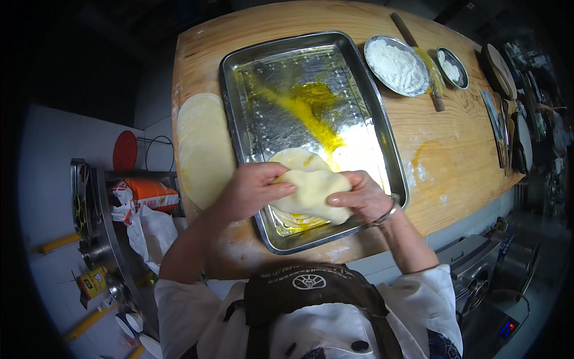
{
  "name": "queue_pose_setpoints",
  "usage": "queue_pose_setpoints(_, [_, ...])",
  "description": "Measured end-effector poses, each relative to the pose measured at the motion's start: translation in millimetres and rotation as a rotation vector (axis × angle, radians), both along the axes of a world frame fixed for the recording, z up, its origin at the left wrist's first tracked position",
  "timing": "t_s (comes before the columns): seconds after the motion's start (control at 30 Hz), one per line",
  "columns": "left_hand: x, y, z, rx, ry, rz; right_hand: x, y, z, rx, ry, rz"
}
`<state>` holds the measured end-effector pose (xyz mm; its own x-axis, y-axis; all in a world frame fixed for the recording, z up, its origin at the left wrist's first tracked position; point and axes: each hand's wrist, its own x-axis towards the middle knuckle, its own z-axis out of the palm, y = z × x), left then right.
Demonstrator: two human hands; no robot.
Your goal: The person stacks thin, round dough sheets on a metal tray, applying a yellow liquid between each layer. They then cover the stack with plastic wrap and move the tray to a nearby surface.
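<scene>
A thin round of pale dough [312,190] is gripped along its left edge by my left hand [262,186]. My right hand [362,197] pinches the opposite edge between thumb and fingers, with a bracelet at the wrist. Below the hands lies a rectangular metal tray [394,148] coated with yellow oil [309,112]. Several oiled dough rounds [300,158] lie at the tray's near end, partly hidden under the held piece. Beside the tray on the left rests a long overlapped row of dough rounds [204,148].
On the wooden table [448,134], a metal bowl of flour [397,66], a rolling pin [406,31] and a smaller bowl [452,68] stand at upper right. Knife-like tools [495,125] line the right edge. A metal shelf [134,264] with bags stands left.
</scene>
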<state>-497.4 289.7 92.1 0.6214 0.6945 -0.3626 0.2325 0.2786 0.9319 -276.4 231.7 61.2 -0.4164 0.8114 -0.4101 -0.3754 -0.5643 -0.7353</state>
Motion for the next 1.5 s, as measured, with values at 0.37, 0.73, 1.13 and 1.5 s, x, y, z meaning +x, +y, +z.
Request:
queue_pose_setpoints(0.37, [83.2,106.4,-116.6,0.182,0.272,0.263,52.9,118.5,-78.1,0.605,-1.429,-0.050])
queue_pose_setpoints(0.73, [74.1,131.2,-112.9,0.758,0.797,0.129,34.6,157.2,-96.7,1.038,-1.534,-0.117])
queue_pose_setpoints(1.13, [29.6,59.8,-25.5,0.180,0.093,0.307,16.0,70.4,-11.3,0.389,-0.492,-0.282])
queue_pose_setpoints(1.5, [-0.2,7.0,-72.6,0.585,0.485,0.145,-15.6,41.3,-81.4,0.394,-0.827,-0.045])
